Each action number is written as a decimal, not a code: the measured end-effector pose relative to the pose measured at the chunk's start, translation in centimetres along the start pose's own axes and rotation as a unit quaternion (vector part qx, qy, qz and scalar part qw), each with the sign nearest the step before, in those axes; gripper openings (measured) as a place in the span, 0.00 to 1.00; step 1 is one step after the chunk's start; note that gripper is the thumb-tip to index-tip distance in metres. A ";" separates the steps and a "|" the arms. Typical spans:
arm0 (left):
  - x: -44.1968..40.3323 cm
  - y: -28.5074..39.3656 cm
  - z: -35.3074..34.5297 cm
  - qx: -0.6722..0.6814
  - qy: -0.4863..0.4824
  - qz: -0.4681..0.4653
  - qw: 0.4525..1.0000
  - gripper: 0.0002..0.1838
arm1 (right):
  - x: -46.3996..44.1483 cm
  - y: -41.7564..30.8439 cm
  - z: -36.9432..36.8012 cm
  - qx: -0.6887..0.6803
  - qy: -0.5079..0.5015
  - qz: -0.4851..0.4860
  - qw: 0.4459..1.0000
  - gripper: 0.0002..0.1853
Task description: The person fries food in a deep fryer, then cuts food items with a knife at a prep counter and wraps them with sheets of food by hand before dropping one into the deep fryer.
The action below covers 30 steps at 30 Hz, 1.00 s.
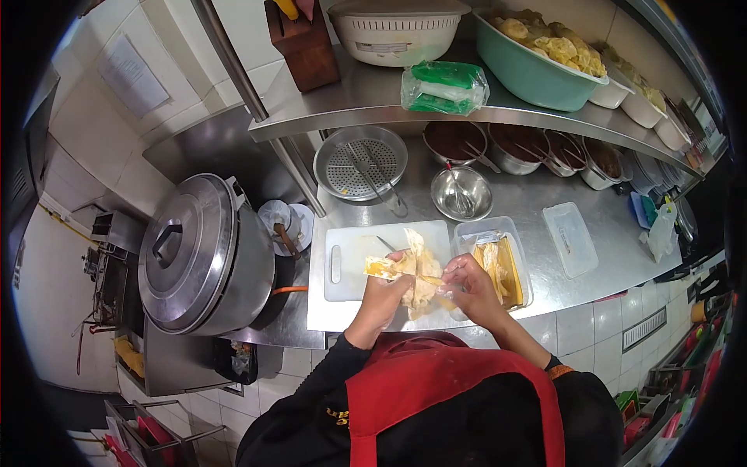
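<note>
Pale, floury dough-like pieces [420, 292] hang between my two hands over the front of a white cutting board [350, 268]. My left hand [383, 300] is closed around them, with a yellow and white piece [381, 268] sticking out on its left side. My right hand [473, 289] pinches the right edge of the pieces, its fingertips bent together. Just behind my right hand stands a clear plastic container [525, 268] holding yellow sheets [507, 265] dusted with white. A thin dark utensil [386, 244] lies on the board, partly hidden by the pieces.
A large lidded pot [202, 257] stands at the left. Behind the board are a perforated pan [360, 163] and a metal bowl with a whisk [461, 193]. A clear lid [570, 240] lies at the right. Above, a metal shelf [373, 113] carries a green tub [537, 82].
</note>
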<state>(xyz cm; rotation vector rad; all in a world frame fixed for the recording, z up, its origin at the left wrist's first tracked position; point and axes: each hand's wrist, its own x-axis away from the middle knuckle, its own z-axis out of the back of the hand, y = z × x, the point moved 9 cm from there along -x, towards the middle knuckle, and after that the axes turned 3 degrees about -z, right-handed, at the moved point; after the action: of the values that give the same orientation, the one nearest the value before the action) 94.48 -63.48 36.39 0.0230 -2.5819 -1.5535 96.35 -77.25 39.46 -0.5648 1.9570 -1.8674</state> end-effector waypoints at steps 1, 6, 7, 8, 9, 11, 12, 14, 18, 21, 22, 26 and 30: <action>0.1 -0.1 -0.1 0.011 -0.003 0.016 1.000 0.23 | -0.1 0.4 0.1 -0.033 -0.010 -0.019 0.999 0.12; 1.1 -0.4 -1.5 0.131 -0.048 0.135 0.981 0.22 | 0.4 -3.4 0.3 0.161 -0.036 0.103 0.981 0.13; 1.2 -0.4 -1.6 0.132 -0.060 0.139 0.980 0.22 | 0.7 -4.9 -0.2 0.224 -0.038 0.144 0.963 0.15; 1.4 -0.5 -1.8 0.135 -0.072 0.143 0.978 0.22 | 1.0 -5.8 -0.7 0.286 -0.040 0.184 0.940 0.16; 1.5 -0.5 -1.9 0.137 -0.083 0.147 0.976 0.22 | 1.3 -6.4 -1.0 0.330 -0.037 0.226 0.916 0.18; 1.4 -0.5 -2.1 0.128 -0.105 0.140 0.976 0.22 | 1.9 -7.3 -1.7 0.414 -0.029 0.308 0.856 0.21; 1.5 -0.4 -2.2 0.124 -0.116 0.137 0.976 0.22 | 2.0 -7.3 -1.8 0.440 -0.031 0.313 0.841 0.22; 1.4 -0.2 -2.2 0.107 -0.117 0.130 0.979 0.22 | 2.2 -7.2 -1.8 0.491 -0.034 0.322 0.809 0.22; 1.3 0.4 -1.9 0.073 -0.063 0.104 0.990 0.23 | 2.4 -6.7 -1.8 0.454 -0.033 0.297 0.840 0.23; 1.0 0.6 -1.6 0.036 -0.067 0.047 0.996 0.21 | 2.4 -7.2 -2.5 0.450 -0.003 0.284 0.847 0.22; 1.1 0.6 -1.5 0.027 -0.065 0.048 0.996 0.22 | 2.3 -7.3 -2.8 0.471 0.008 0.282 0.836 0.21; 1.0 0.5 -1.3 0.034 -0.057 0.069 0.995 0.23 | 2.0 -7.0 -2.4 0.536 0.049 0.266 0.800 0.18; 0.9 0.7 -1.5 0.044 -0.057 0.084 0.994 0.24 | 1.3 -5.9 -2.2 0.549 0.017 0.239 0.801 0.18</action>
<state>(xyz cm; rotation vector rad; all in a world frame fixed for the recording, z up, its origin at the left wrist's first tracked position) 93.83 -64.54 37.75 -0.2745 -2.6578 -1.4220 94.29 -76.30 45.44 0.3034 0.6157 -2.1975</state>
